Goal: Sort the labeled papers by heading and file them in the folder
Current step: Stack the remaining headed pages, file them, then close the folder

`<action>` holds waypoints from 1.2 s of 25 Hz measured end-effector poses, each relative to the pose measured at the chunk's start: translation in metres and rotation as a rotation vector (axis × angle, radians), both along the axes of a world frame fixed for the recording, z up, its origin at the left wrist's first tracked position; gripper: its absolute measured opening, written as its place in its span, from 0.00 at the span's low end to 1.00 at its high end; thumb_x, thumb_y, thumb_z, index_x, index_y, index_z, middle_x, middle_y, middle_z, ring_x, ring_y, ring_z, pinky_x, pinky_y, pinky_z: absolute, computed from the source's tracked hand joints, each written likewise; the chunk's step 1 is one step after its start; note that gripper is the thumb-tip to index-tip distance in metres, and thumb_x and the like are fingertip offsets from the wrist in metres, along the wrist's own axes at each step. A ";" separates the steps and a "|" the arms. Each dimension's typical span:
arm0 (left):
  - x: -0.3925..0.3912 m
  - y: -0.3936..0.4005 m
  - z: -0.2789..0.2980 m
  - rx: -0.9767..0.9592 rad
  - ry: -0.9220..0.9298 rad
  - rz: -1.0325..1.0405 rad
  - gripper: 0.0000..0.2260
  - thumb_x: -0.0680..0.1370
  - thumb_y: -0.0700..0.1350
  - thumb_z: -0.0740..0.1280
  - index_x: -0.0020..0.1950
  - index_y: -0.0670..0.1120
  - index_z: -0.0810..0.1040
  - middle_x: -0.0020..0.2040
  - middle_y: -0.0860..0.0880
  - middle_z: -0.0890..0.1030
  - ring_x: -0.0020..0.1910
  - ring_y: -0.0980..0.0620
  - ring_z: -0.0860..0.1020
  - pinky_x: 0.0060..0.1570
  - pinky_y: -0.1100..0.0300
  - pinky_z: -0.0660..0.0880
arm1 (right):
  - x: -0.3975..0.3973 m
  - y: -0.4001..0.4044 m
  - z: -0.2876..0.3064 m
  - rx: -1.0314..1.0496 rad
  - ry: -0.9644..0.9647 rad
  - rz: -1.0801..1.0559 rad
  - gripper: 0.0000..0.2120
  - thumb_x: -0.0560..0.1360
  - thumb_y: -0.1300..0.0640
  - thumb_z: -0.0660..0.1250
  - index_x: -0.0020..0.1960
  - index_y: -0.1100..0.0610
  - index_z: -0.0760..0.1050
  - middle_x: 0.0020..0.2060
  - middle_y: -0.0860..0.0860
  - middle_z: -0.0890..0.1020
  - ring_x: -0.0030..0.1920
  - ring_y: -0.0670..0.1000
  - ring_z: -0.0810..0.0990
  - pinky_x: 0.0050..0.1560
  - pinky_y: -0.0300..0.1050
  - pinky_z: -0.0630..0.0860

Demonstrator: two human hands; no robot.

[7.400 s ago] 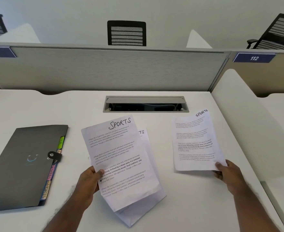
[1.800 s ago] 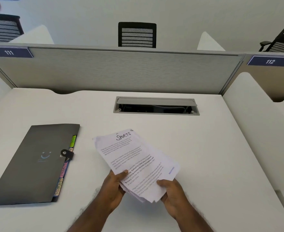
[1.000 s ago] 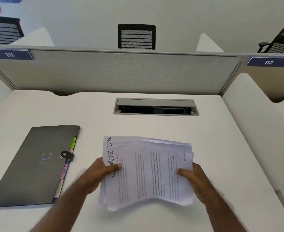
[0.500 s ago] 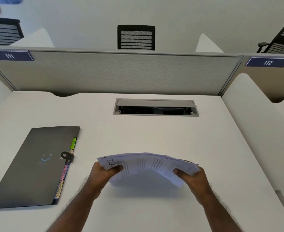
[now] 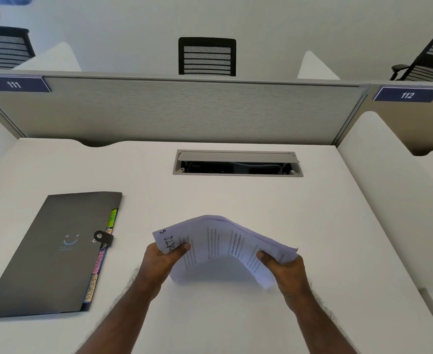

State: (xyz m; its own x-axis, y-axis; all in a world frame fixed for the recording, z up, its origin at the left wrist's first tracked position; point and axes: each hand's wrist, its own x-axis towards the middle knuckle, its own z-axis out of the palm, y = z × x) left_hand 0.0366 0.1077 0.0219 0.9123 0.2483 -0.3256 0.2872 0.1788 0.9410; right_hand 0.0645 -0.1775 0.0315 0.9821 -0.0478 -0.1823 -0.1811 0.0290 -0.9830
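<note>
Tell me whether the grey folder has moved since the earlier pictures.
No. The grey folder lies closed at the same spot left of the desk's cable hatch, same angle; small shifts in the picture come from the head camera.

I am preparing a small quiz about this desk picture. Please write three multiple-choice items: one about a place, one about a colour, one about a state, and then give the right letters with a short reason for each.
1. Where does the folder lie on the desk?
A. to the left of the papers
B. to the right of the papers
C. under the papers

2. What colour is the folder's cover?
A. red
B. dark grey
C. white

3. How are the papers held?
A. flat on the desk, untouched
B. by the right hand alone
C. by both hands, bowed upward in the middle

Answers:
1 A: the folder lies at the left of the desk, apart from the papers.
2 B: its cover is dark grey, with coloured tabs along its right edge.
3 C: the left hand grips one end and the right hand the other, and the stack arches between them.
</note>
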 end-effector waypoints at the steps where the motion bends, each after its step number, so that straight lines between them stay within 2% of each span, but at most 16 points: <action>1: -0.001 0.001 0.000 0.018 0.023 0.000 0.22 0.65 0.52 0.78 0.56 0.46 0.83 0.51 0.45 0.87 0.53 0.41 0.83 0.54 0.43 0.81 | 0.000 -0.001 0.000 -0.020 -0.007 0.016 0.09 0.68 0.66 0.75 0.43 0.53 0.84 0.40 0.50 0.87 0.43 0.52 0.85 0.44 0.43 0.81; 3: -0.003 0.004 0.005 0.084 0.056 -0.012 0.18 0.67 0.51 0.75 0.53 0.45 0.84 0.49 0.45 0.87 0.52 0.40 0.84 0.53 0.42 0.82 | 0.002 -0.009 0.010 -0.052 -0.033 0.041 0.08 0.66 0.64 0.76 0.43 0.54 0.84 0.40 0.50 0.87 0.42 0.50 0.84 0.43 0.42 0.80; 5: 0.002 0.010 0.016 0.200 0.078 -0.060 0.15 0.69 0.53 0.75 0.51 0.46 0.84 0.46 0.45 0.87 0.49 0.41 0.84 0.51 0.42 0.82 | 0.013 -0.024 0.031 -0.075 -0.050 0.088 0.13 0.64 0.59 0.76 0.48 0.55 0.83 0.42 0.49 0.87 0.42 0.47 0.84 0.43 0.38 0.79; 6: 0.006 0.015 0.023 0.259 0.081 -0.093 0.13 0.71 0.53 0.75 0.50 0.46 0.83 0.46 0.45 0.87 0.48 0.42 0.84 0.50 0.42 0.82 | 0.020 -0.033 0.045 -0.101 -0.049 0.159 0.14 0.65 0.61 0.76 0.51 0.54 0.82 0.44 0.49 0.87 0.42 0.46 0.84 0.44 0.35 0.79; 8: 0.015 0.025 0.040 0.348 0.083 -0.185 0.07 0.76 0.48 0.73 0.49 0.47 0.83 0.47 0.45 0.86 0.47 0.43 0.85 0.50 0.44 0.82 | 0.034 -0.052 0.072 -0.246 0.006 0.399 0.18 0.69 0.65 0.74 0.57 0.51 0.79 0.49 0.49 0.86 0.45 0.46 0.85 0.47 0.33 0.79; 10: 0.025 0.034 0.058 0.408 0.076 -0.323 0.06 0.77 0.46 0.72 0.51 0.45 0.83 0.48 0.45 0.86 0.48 0.44 0.85 0.51 0.46 0.81 | 0.044 -0.059 0.087 -0.466 0.099 0.691 0.20 0.71 0.62 0.75 0.59 0.46 0.78 0.50 0.45 0.86 0.49 0.45 0.84 0.48 0.36 0.79; 12: 0.032 0.042 0.074 0.391 0.088 -0.449 0.11 0.75 0.46 0.74 0.53 0.42 0.83 0.50 0.44 0.87 0.48 0.44 0.85 0.51 0.48 0.82 | 0.048 -0.049 0.086 -0.587 0.136 0.879 0.15 0.71 0.57 0.75 0.56 0.47 0.80 0.48 0.45 0.86 0.49 0.44 0.84 0.47 0.39 0.79; 14: 0.035 0.051 0.085 0.359 0.128 -0.515 0.12 0.74 0.46 0.74 0.54 0.41 0.83 0.50 0.44 0.87 0.48 0.44 0.86 0.50 0.50 0.82 | 0.046 -0.031 0.075 -0.615 0.153 0.931 0.10 0.68 0.51 0.73 0.49 0.51 0.82 0.43 0.48 0.86 0.45 0.47 0.84 0.47 0.44 0.78; 16: 0.038 0.065 0.091 0.353 0.145 -0.542 0.13 0.74 0.48 0.76 0.53 0.42 0.83 0.49 0.44 0.87 0.46 0.45 0.86 0.48 0.52 0.83 | 0.042 -0.014 0.061 -0.588 0.183 0.908 0.13 0.66 0.50 0.70 0.46 0.56 0.82 0.40 0.49 0.85 0.42 0.48 0.83 0.46 0.44 0.77; 18: 0.041 0.085 0.087 0.360 0.086 -0.420 0.18 0.69 0.56 0.77 0.53 0.46 0.83 0.49 0.46 0.87 0.46 0.47 0.86 0.48 0.53 0.82 | 0.035 -0.001 0.044 -0.494 0.264 0.859 0.15 0.65 0.51 0.70 0.48 0.59 0.82 0.40 0.48 0.85 0.42 0.48 0.83 0.45 0.42 0.76; 20: 0.042 0.116 0.071 0.494 0.038 -0.065 0.16 0.70 0.55 0.75 0.52 0.48 0.83 0.48 0.46 0.86 0.43 0.50 0.83 0.49 0.53 0.80 | 0.022 0.015 0.023 -0.352 0.345 0.782 0.18 0.65 0.52 0.71 0.52 0.59 0.81 0.45 0.49 0.87 0.45 0.49 0.84 0.46 0.41 0.77; 22: 0.031 0.157 0.046 0.719 0.125 0.316 0.08 0.75 0.48 0.69 0.52 0.48 0.82 0.49 0.44 0.85 0.45 0.47 0.82 0.49 0.53 0.76 | 0.006 0.035 -0.004 -0.237 0.377 0.639 0.21 0.66 0.53 0.71 0.57 0.59 0.80 0.48 0.50 0.87 0.49 0.49 0.85 0.47 0.40 0.78; 23: 0.020 0.178 0.029 0.790 0.213 0.401 0.09 0.76 0.45 0.67 0.54 0.47 0.82 0.52 0.43 0.85 0.49 0.43 0.81 0.51 0.52 0.75 | -0.003 0.048 -0.017 -0.186 0.392 0.571 0.20 0.67 0.54 0.72 0.58 0.60 0.79 0.49 0.49 0.87 0.49 0.48 0.85 0.45 0.38 0.78; 25: -0.002 0.207 -0.004 0.872 0.408 0.351 0.13 0.77 0.43 0.66 0.61 0.46 0.79 0.59 0.42 0.82 0.58 0.40 0.79 0.58 0.50 0.74 | -0.021 0.076 -0.042 -0.134 0.417 0.471 0.15 0.73 0.59 0.71 0.59 0.59 0.79 0.50 0.49 0.86 0.49 0.47 0.85 0.42 0.37 0.78; 27: -0.022 0.217 -0.030 0.975 0.573 0.134 0.20 0.76 0.48 0.69 0.67 0.48 0.75 0.65 0.40 0.77 0.64 0.38 0.76 0.65 0.46 0.72 | -0.035 0.104 -0.062 -0.164 0.429 0.409 0.13 0.76 0.60 0.69 0.61 0.57 0.78 0.50 0.48 0.86 0.50 0.49 0.85 0.44 0.42 0.80; 30: -0.039 0.214 -0.041 1.124 0.634 -0.054 0.28 0.71 0.55 0.74 0.69 0.49 0.72 0.68 0.42 0.71 0.69 0.39 0.71 0.68 0.45 0.69 | -0.045 0.139 -0.074 -0.200 0.415 0.353 0.11 0.76 0.60 0.67 0.59 0.53 0.78 0.50 0.46 0.85 0.50 0.48 0.83 0.50 0.44 0.79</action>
State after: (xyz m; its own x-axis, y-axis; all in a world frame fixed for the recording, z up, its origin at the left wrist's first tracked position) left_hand -0.0021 0.3218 -0.0195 0.6936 0.6345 -0.3410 0.7185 -0.6434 0.2642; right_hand 0.0192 -0.0386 -0.0426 0.7932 0.1966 -0.5763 -0.5171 -0.2823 -0.8080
